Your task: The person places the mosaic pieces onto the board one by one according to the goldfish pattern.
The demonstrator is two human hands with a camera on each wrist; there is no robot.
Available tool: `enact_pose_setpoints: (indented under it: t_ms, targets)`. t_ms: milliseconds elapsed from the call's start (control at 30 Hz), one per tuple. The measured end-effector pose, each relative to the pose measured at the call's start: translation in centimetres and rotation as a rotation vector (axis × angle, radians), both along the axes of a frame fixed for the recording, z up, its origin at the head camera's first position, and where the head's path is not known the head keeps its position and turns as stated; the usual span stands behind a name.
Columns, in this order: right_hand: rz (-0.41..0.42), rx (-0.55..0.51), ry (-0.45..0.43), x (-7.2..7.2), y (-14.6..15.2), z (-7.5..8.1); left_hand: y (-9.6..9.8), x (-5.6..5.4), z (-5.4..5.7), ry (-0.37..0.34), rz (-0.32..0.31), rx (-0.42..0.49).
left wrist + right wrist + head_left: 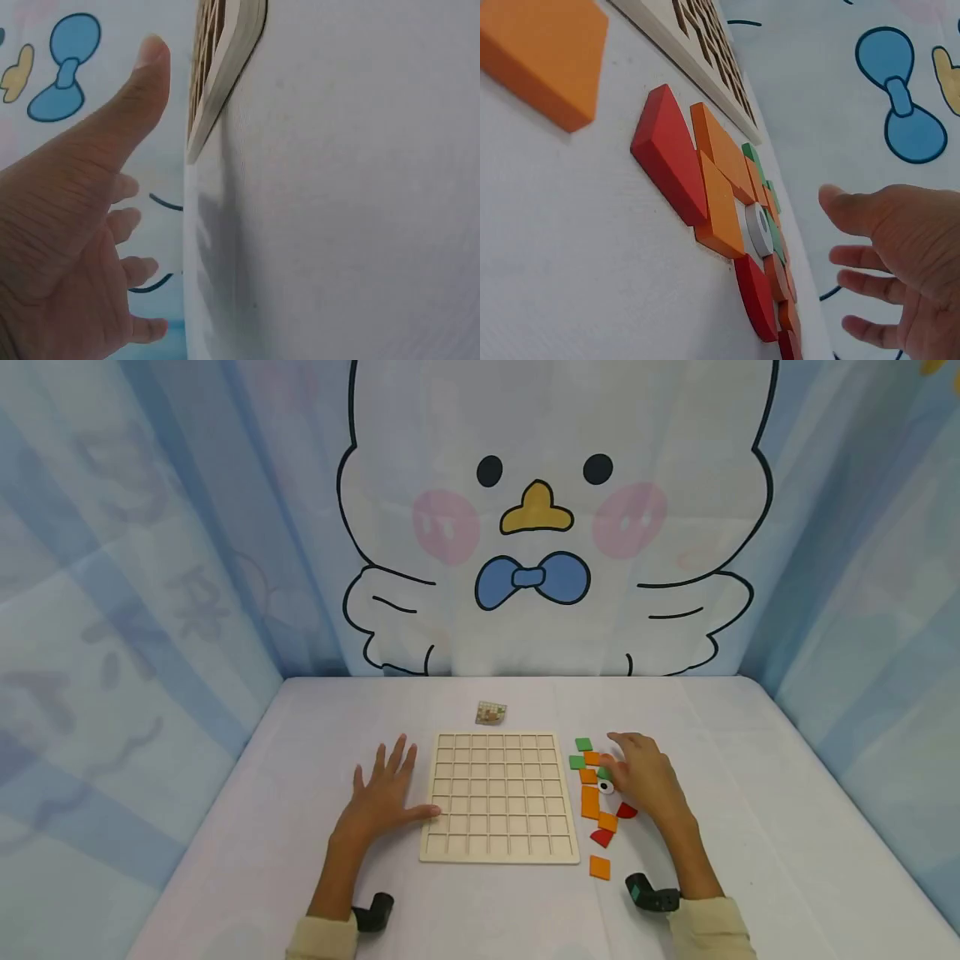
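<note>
A pale wooden board (498, 861) with a grid of square recesses lies on the table. My left hand (381, 802) is spread at its left side, the thumb reaching its left edge. In the left wrist view, that hand (82, 225) holds nothing. Right of the board lie flat coloured pieces: green squares (583, 744), an orange rectangle (590, 802), smaller orange pieces (600, 867), red curved-edged pieces (602, 837) and a white eye disc (605, 787). Over their right side hovers my right hand (647, 777), fingers loosely bent. The right wrist view shows this hand (915, 262) raised beyond the pieces with an empty palm.
Behind the board lies a small patterned card or packet (491, 713). Black wrist devices (372, 912) sit at both forearms. A curtain (540, 635) with a cartoon bird stands along the table's far edge, and blue patterned curtains flank both sides.
</note>
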State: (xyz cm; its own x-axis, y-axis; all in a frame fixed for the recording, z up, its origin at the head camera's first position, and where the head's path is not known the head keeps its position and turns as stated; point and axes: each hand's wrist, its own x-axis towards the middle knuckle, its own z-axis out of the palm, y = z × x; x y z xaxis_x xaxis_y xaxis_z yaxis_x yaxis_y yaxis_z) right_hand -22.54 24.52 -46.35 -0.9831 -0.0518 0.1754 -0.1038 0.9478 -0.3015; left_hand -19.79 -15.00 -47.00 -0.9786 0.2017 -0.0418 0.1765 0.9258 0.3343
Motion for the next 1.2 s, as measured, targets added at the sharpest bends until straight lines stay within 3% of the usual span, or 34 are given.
enact_pose_setpoints:
  t_ms: [200, 467, 733, 967, 1200]
  targets:
    - [-0.029, -0.078, -0.039, -0.9, 0.2, -0.1, 0.9, 0.6, -0.2, -0.051, -0.080, 0.127]
    - [-0.015, -0.174, -0.099, -1.8, 0.8, -1.1, 1.6, 1.7, -1.1, -0.127, -0.101, 0.242]
    - [-0.013, -0.203, -0.086, -2.4, 1.1, -1.8, 1.6, 1.8, -2.0, -0.127, -0.121, 0.324]
    - [-0.031, -0.192, -0.114, -2.6, 1.2, -1.8, 1.8, 1.8, -3.0, -0.068, -0.140, 0.357]
    - [-0.013, -0.169, -0.103, -2.7, 1.3, -2.0, 2.0, 2.2, -3.8, -0.036, -0.119, 0.330]
